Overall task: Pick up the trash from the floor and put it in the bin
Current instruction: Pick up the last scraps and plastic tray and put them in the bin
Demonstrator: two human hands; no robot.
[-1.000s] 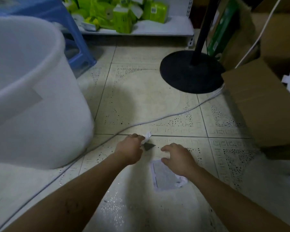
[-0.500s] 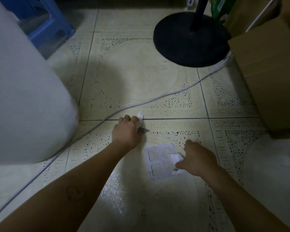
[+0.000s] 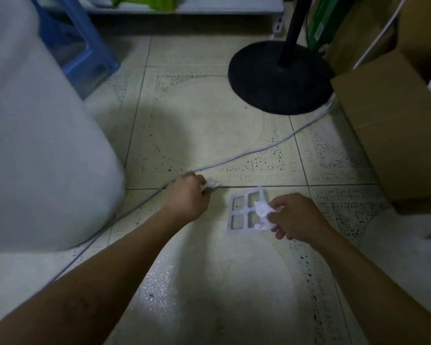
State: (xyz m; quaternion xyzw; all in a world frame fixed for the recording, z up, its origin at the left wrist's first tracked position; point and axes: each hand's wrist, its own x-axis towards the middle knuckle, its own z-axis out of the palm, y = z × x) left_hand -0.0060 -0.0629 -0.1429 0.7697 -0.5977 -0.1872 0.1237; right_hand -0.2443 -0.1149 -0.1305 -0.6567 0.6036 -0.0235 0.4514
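On floor: two hands, each gripping one scrap; left hand (image 3: 184, 197), right hand (image 3: 296, 216).

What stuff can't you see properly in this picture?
- Head view: the white bin has its rim and inside cut off by the top edge.
- The scrap in the left hand is mostly hidden by the fingers.
- The cardboard box is cut off on the right.

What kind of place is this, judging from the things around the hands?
Probably a small shop or its storeroom: a low shelf with green packs, cardboard boxes on the tiled floor, and a black stand base.
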